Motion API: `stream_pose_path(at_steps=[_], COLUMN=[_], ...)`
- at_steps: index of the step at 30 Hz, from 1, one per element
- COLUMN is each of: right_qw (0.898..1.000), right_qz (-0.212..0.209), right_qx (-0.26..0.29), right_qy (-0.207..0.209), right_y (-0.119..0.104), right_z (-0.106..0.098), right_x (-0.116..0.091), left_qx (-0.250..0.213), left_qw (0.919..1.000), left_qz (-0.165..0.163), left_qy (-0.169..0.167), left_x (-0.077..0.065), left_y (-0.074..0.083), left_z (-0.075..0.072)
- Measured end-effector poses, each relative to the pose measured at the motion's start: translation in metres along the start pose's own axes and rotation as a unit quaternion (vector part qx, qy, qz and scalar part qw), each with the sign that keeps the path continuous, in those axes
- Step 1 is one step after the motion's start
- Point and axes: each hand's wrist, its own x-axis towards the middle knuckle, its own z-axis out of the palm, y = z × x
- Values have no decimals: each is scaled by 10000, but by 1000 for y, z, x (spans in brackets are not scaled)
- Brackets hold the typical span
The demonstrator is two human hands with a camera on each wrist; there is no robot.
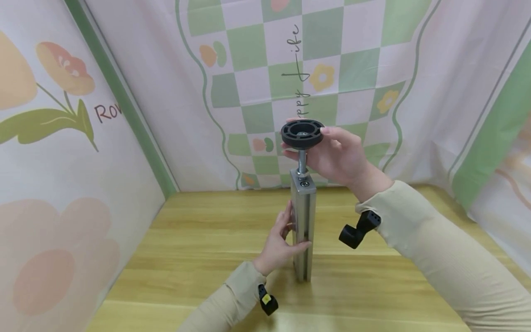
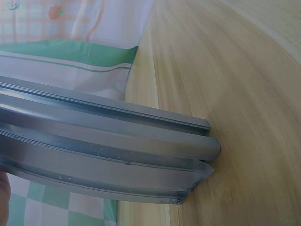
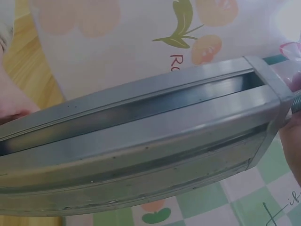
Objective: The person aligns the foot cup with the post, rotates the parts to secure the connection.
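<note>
A slotted aluminium profile (image 1: 304, 221) stands upright on the wooden table, with a metal end plate (image 1: 306, 184) and a screw on its top. From that plate rises a threaded rod (image 1: 302, 161) carrying a round black levelling foot (image 1: 302, 133). My right hand (image 1: 338, 157) holds the foot by its rim, thumb at the near right edge and fingers behind and below. Lower down, my left hand (image 1: 280, 242) grips the profile from the left, thumb across its near face. The left wrist view shows the profile's lower end (image 2: 188, 165) against the table.
The wooden table (image 1: 199, 235) spreads around the profile. Behind it hangs a checked curtain (image 1: 249, 87), and a flowered curtain (image 1: 83, 184) closes off the left side. Small black camera mounts (image 1: 358, 229) sit on both wrists.
</note>
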Motion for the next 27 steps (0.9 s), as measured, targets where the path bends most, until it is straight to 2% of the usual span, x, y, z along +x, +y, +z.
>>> stream_pose_path(at_steps=[5, 11, 17, 27], right_qw=[9998, 9975, 9928, 9735], right_qz=[-77, -218, -229, -147], right_qx=[-96, -624, -1134, -1899], right_qy=[-135, -255, 297, 1266], right_y=[-1, -4, -9, -14], right_z=[-2, -4, 2, 18], right_x=[-2, -4, -5, -7], left_qx=[-11, 3, -31, -41], left_qw=[10000, 10000, 10000, 10000], left_qz=[6, 35, -9, -33], left_qy=[-12, -5, 6, -3], left_x=[0, 0, 0, 0], left_y=[0, 0, 3, 2], left_z=[0, 1, 1, 1])
